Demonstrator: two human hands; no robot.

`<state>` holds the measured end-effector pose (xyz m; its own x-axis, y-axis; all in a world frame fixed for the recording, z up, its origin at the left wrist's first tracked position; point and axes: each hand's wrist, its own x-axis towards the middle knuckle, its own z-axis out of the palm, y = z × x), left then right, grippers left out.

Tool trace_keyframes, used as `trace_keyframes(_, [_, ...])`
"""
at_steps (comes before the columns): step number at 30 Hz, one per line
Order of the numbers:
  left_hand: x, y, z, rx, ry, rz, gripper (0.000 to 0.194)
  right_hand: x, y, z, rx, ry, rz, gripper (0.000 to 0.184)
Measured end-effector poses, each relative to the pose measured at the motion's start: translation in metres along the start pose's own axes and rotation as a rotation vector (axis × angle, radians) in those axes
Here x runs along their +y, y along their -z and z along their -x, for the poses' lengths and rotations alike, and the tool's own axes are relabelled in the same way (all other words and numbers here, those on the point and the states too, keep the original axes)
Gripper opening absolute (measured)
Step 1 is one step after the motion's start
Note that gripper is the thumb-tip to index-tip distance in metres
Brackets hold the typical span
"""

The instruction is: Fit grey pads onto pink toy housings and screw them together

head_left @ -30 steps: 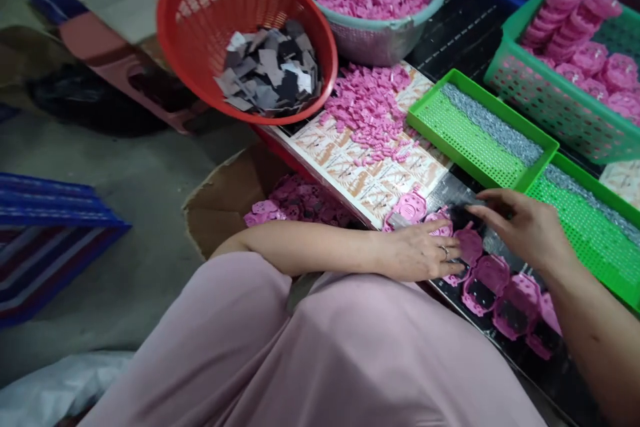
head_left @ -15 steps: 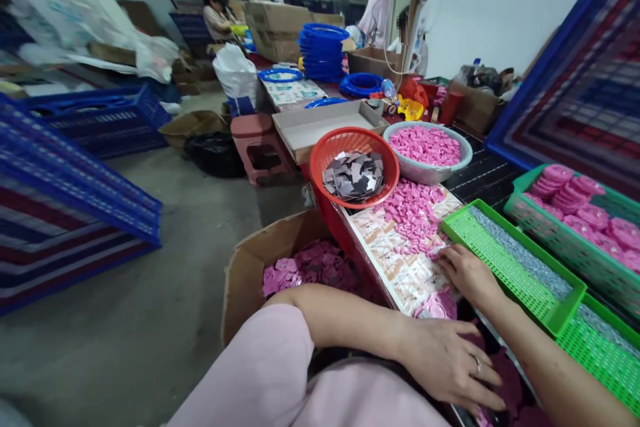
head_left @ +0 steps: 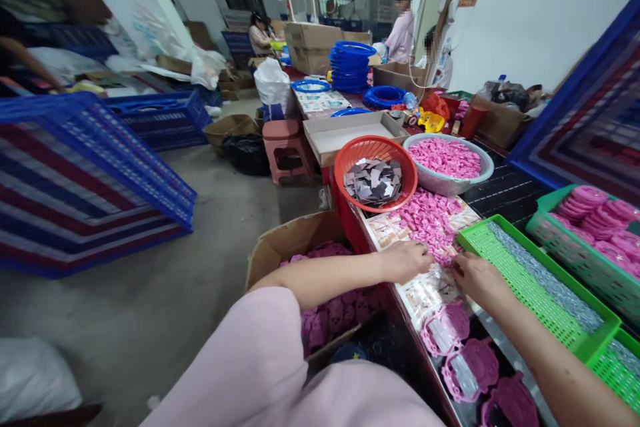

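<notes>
At the near edge of a pile of small pink plastic pieces (head_left: 425, 217), my left hand (head_left: 407, 261) has its fingers bent down and closed among the pieces. My right hand (head_left: 477, 275) is at the same edge, a short gap to the right, with thumb and fingers pinched together. What either hand holds is too small to make out. Closer to me lie a pink animal-shaped casing (head_left: 447, 328) and a second pink casing (head_left: 473, 370), each with a pale rectangular plate on it. A third pink casing (head_left: 513, 403), dark in the middle, sits nearest.
A red basket (head_left: 340, 173) holds grey plates, beside a basin (head_left: 487, 170) of pink pieces. Green trays (head_left: 530, 280) with small metal parts stand right, before a teal basket (head_left: 550, 227) of pink discs. Left below is a cardboard box (head_left: 265, 247) of pink parts. People work farther back.
My left hand has moved from the pink casings near me forward to the pile, uncovering the casings. My right hand stays by the pile, its fingers now more curled. The view has turned left.
</notes>
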<state>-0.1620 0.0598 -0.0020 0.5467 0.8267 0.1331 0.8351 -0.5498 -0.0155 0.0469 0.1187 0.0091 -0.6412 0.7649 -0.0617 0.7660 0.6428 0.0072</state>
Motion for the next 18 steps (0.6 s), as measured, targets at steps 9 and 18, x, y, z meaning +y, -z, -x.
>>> trace_keyframes(9, [0.014, 0.0, -0.042, -0.003, -0.042, 0.004, 0.019, 0.017, -0.015, -0.002, 0.036, 0.017, 0.021, 0.018])
trace_keyframes(18, [0.017, -0.002, -0.047, 0.008, -0.076, 0.06, 0.026, 0.034, -0.025, 0.003, 0.153, 0.044, -0.025, 0.024])
